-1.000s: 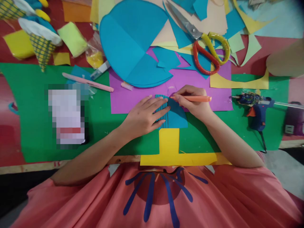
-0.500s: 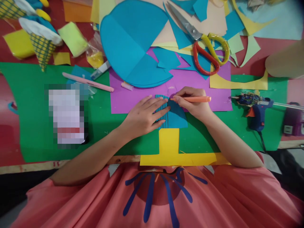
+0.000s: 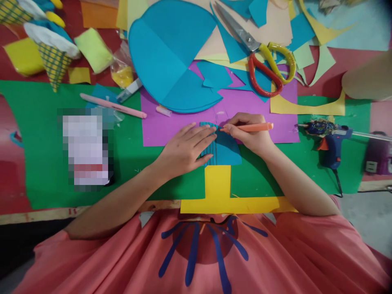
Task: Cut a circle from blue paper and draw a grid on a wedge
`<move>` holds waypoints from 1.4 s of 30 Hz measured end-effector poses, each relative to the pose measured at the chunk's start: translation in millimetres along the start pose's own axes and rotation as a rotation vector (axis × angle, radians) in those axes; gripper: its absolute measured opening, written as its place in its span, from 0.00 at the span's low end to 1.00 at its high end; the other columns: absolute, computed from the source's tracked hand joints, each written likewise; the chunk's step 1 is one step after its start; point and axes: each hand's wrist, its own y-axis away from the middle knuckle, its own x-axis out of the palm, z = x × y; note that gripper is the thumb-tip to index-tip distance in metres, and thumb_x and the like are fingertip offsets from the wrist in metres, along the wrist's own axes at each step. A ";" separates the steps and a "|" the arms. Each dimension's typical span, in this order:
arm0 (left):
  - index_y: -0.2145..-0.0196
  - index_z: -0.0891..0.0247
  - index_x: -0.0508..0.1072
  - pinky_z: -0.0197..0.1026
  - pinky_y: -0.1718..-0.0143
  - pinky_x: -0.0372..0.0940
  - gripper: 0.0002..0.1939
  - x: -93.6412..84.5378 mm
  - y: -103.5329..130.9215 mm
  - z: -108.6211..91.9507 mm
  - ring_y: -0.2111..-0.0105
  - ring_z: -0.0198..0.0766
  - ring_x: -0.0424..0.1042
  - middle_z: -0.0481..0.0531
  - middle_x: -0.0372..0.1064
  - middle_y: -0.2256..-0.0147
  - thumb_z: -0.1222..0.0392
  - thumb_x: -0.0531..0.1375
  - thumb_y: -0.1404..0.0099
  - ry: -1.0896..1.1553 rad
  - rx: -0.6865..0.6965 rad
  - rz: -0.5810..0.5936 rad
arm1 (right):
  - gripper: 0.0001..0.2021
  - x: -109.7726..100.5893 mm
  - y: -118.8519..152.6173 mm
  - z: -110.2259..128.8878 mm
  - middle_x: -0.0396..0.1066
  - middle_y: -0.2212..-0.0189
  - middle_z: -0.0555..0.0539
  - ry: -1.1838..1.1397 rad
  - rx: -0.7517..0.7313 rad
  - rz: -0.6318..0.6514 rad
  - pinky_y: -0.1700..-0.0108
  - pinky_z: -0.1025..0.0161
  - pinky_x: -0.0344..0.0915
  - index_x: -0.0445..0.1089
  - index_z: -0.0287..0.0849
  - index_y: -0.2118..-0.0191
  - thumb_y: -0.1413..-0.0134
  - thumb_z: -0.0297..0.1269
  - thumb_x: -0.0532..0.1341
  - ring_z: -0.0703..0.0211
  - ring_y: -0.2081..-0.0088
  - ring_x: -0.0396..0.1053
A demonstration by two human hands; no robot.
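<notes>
My left hand (image 3: pixel 186 149) lies flat on a blue paper quarter-circle (image 3: pixel 228 149), its fingers apart. Dark lines run down the left part of this paper, some of them under the fingers. Pinched in my right hand (image 3: pixel 252 132) is an orange pen (image 3: pixel 259 127), its tip at the paper's upper edge just right of my left fingertips. Below the blue piece is a yellow paper strip (image 3: pixel 217 183) joined to a wider yellow band. Purple paper (image 3: pixel 171 132) lies behind the hands.
Scissors (image 3: pixel 252 47) with red and yellow handles lie on paper scraps beyond a large blue paper disc (image 3: pixel 162 49). A glue gun (image 3: pixel 332 143) rests at right. A pink pen (image 3: pixel 113 105) and a blurred-out pale object (image 3: pixel 85 147) are at left.
The orange pen's rear end has shifted slightly up and to the right. My left hand stays in place. A dark shape at the lower right, beyond the table edge, is gone.
</notes>
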 end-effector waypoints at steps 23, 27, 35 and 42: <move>0.38 0.65 0.63 0.52 0.40 0.57 0.26 3.5 -0.1 5.1 0.37 0.49 0.61 0.61 0.62 0.39 0.50 0.50 0.28 0.074 -0.120 0.030 | 0.13 3.8 -2.0 -1.7 0.75 0.74 0.48 0.033 -0.021 0.012 0.73 0.66 0.61 0.76 0.39 0.69 0.45 0.44 0.64 0.63 0.73 0.69; 0.38 0.65 0.63 0.53 0.39 0.57 0.26 2.7 -0.5 5.2 0.37 0.49 0.60 0.61 0.62 0.38 0.50 0.50 0.28 0.085 -0.130 0.052 | 0.13 3.0 -1.9 -2.1 0.74 0.76 0.48 0.041 -0.040 0.028 0.73 0.66 0.60 0.75 0.39 0.71 0.45 0.43 0.63 0.64 0.75 0.67; 0.38 0.66 0.62 0.52 0.39 0.57 0.26 3.2 0.2 5.9 0.37 0.49 0.60 0.62 0.62 0.39 0.50 0.50 0.28 0.078 -0.112 0.038 | 0.10 0.5 -2.2 0.2 0.72 0.79 0.50 0.034 -0.007 0.069 0.73 0.66 0.59 0.74 0.39 0.75 0.47 0.39 0.64 0.66 0.76 0.65; 0.39 0.68 0.63 0.49 0.39 0.56 0.25 4.2 -0.1 5.1 0.38 0.47 0.61 0.62 0.63 0.39 0.51 0.49 0.27 0.022 -0.097 0.001 | 0.13 -0.2 0.8 6.9 0.71 0.80 0.51 -0.156 0.058 -0.090 0.79 0.68 0.60 0.71 0.40 0.73 0.47 0.45 0.64 0.68 0.80 0.65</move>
